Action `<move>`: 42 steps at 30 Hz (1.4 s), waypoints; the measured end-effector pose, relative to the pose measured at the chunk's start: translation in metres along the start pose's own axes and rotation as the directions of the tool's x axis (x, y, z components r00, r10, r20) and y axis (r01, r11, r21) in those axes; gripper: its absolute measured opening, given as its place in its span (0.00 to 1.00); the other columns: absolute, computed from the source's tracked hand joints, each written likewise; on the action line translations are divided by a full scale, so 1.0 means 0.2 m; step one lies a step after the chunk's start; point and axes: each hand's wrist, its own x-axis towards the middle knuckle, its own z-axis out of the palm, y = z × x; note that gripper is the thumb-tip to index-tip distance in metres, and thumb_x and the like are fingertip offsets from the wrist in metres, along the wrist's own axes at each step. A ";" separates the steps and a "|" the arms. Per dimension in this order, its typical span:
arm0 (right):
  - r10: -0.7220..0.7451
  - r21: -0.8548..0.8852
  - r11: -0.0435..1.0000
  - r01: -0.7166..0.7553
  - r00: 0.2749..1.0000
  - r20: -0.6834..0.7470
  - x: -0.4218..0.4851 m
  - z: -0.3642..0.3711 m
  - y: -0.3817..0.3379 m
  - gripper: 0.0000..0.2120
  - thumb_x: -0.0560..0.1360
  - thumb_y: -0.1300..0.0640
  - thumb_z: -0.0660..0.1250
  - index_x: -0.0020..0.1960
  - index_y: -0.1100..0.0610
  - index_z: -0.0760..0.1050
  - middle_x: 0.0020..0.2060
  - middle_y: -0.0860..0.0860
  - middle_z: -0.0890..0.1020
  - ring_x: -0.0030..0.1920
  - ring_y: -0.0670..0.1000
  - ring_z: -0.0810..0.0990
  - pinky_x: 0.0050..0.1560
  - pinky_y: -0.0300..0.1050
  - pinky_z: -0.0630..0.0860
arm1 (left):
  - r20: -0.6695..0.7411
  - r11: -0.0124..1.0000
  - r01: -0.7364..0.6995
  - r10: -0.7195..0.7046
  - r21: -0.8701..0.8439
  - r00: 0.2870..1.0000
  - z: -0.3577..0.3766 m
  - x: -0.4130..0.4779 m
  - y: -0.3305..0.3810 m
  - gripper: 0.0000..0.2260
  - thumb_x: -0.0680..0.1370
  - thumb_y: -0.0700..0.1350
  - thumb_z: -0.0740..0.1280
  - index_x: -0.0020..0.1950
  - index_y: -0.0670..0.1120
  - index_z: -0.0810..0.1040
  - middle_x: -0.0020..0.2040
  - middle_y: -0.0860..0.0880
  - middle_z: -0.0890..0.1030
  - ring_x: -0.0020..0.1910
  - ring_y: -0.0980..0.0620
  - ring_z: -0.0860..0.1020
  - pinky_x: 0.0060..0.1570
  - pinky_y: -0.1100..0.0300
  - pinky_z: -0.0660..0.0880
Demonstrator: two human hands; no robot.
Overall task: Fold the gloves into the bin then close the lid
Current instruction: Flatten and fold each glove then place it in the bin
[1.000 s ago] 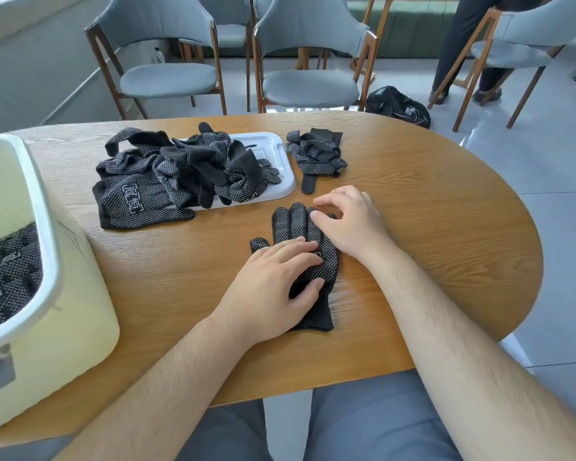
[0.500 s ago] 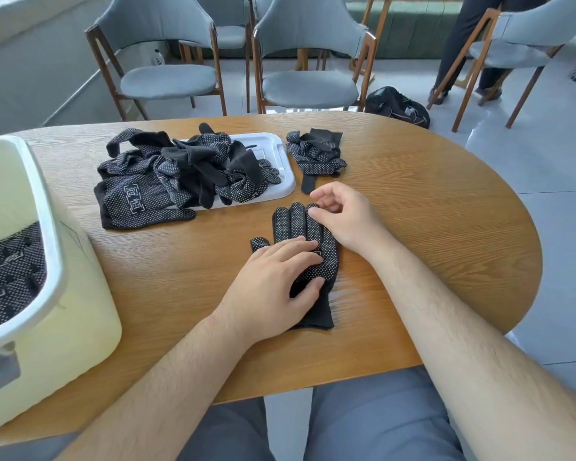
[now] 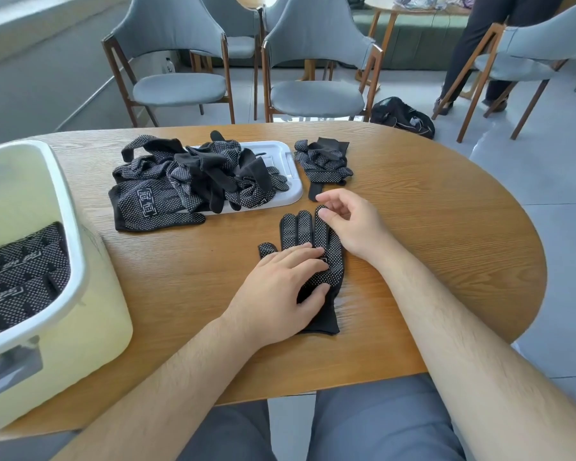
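- Table (image 3: 429, 227): bin (image 3: 70, 227) at its left edge, gloves already inside.
- Glove (image 3: 300, 227): flat at centre, long axis running away from the person, cuff nearest.
- Left hand (image 3: 280, 287): flat, pressing its palm.
- Right hand (image 3: 350, 224): curled at its fingertips; pinch unclear.

The person wears slate-grey trousers (image 3: 379, 424), the smooth cloth covering both thighs at the bottom edge of the view. The left forearm (image 3: 180, 377) and right forearm (image 3: 446, 327) are bare all the way to the frame's edge, with fine dark hair along them. The left hand (image 3: 280, 287) and right hand (image 3: 353, 224) are bare too, the visible nails short.
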 end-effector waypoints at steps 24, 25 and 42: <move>-0.006 -0.283 0.958 0.040 0.993 0.121 0.06 0.04 -0.16 0.10 0.79 0.53 0.70 0.60 0.45 0.78 0.47 0.36 0.76 0.57 0.47 0.75 0.70 0.55 0.68 | -0.076 1.000 0.000 -0.001 -0.009 0.997 -0.01 -0.01 0.01 0.16 0.79 0.53 0.62 0.60 0.49 0.82 0.66 0.53 0.80 0.71 0.53 0.73 0.68 0.57 0.68; -0.005 -0.286 0.957 0.040 0.993 0.122 0.06 0.04 -0.16 0.10 0.79 0.52 0.70 0.60 0.45 0.79 0.46 0.36 0.76 0.58 0.47 0.75 0.70 0.55 0.69 | -0.075 1.000 -0.001 0.001 -0.010 0.997 -0.01 -0.01 0.01 0.16 0.79 0.53 0.62 0.60 0.49 0.82 0.66 0.53 0.80 0.71 0.53 0.73 0.68 0.56 0.69; 0.011 -0.279 0.960 0.020 0.994 0.109 0.10 0.09 -0.17 0.05 0.77 0.47 0.71 0.53 0.41 0.81 0.47 0.41 0.79 0.53 0.48 0.77 0.65 0.56 0.73 | -0.082 1.000 0.000 0.000 -0.001 0.997 -0.01 -0.08 0.01 0.16 0.78 0.52 0.63 0.62 0.50 0.81 0.67 0.53 0.79 0.71 0.52 0.73 0.69 0.56 0.69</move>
